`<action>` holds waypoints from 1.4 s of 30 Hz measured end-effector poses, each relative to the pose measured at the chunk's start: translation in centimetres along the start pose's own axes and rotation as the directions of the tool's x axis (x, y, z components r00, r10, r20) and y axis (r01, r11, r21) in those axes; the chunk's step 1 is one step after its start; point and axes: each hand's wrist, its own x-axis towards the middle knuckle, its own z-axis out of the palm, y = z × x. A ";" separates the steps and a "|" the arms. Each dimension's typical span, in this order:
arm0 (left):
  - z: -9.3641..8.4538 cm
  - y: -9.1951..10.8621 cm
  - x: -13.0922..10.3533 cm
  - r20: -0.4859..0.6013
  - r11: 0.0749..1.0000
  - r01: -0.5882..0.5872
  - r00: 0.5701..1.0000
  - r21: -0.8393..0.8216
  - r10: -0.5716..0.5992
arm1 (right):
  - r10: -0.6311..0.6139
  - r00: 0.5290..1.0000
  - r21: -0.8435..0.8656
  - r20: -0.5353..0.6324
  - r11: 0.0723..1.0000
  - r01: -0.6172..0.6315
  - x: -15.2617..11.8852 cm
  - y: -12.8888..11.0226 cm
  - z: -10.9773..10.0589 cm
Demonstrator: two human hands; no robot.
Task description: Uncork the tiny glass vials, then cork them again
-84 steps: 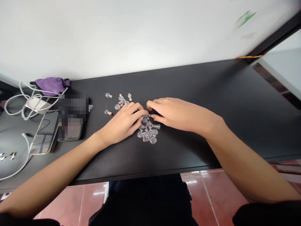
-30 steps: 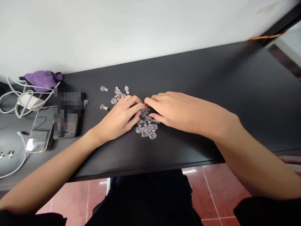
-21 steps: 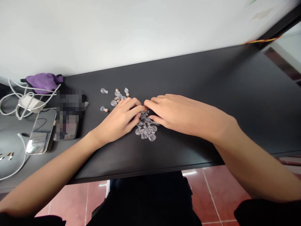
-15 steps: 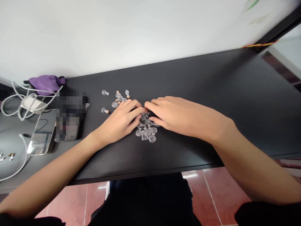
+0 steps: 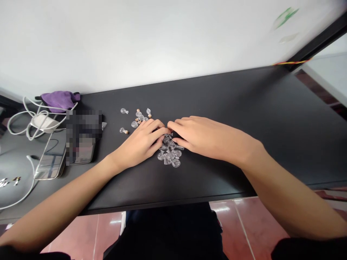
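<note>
Several small clear glass bottles without corks (image 5: 171, 155) lie in a pile on the black table (image 5: 217, 90). My left hand (image 5: 146, 139) is bent over the pile's left edge, its fingers curled. From the right my right hand (image 5: 206, 139) reaches in, thumb and forefinger near the top of the pile. The fingertips of both hands nearly meet there, and whatever they pinch is too small or hidden to name. Beyond my left hand lies a looser group of small bottles (image 5: 141, 117), several with corks. A corked bottle (image 5: 124, 130) and a bottle (image 5: 124, 111) lie apart on the left.
On the left are a phone (image 5: 51, 155), a blurred-out dark object (image 5: 84, 137), a white charger (image 5: 45, 122) with looped cable, and a purple cloth item (image 5: 59, 100). A white wall (image 5: 162, 39) rises behind the table.
The view has shifted slightly, so everything sits a little lower in the picture. Both hands keep nearly the same place and pose at the pile.
</note>
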 end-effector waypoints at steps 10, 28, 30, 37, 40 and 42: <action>0.0 0.0 -0.1 0.002 1.000 0.002 1.000 0.003 -0.002 | 0.011 1.000 0.007 -0.003 1.000 -0.011 0.1 0.0 0.0; 0.0 -0.1 -0.1 0.000 1.000 -0.004 1.000 0.016 0.004 | -0.005 1.000 0.001 -0.019 1.000 0.005 0.1 0.1 0.3; 0.0 -0.1 -0.1 0.000 1.000 -0.003 1.000 0.017 0.003 | -0.008 1.000 -0.006 -0.023 1.000 0.008 0.1 0.1 0.3; 0.1 -0.1 -0.1 -0.007 1.000 -0.006 1.000 0.018 0.006 | -0.009 1.000 -0.002 -0.030 1.000 0.009 -0.1 0.1 0.3; 0.1 -0.2 -0.1 -0.013 1.000 -0.010 1.000 0.017 0.011 | -0.013 0.999 -0.006 -0.038 1.000 0.013 -0.1 0.0 0.2; 0.1 -0.2 -0.1 -0.014 1.000 -0.011 1.000 0.015 0.011 | -0.019 0.999 -0.016 -0.036 1.000 0.019 -0.2 0.0 0.2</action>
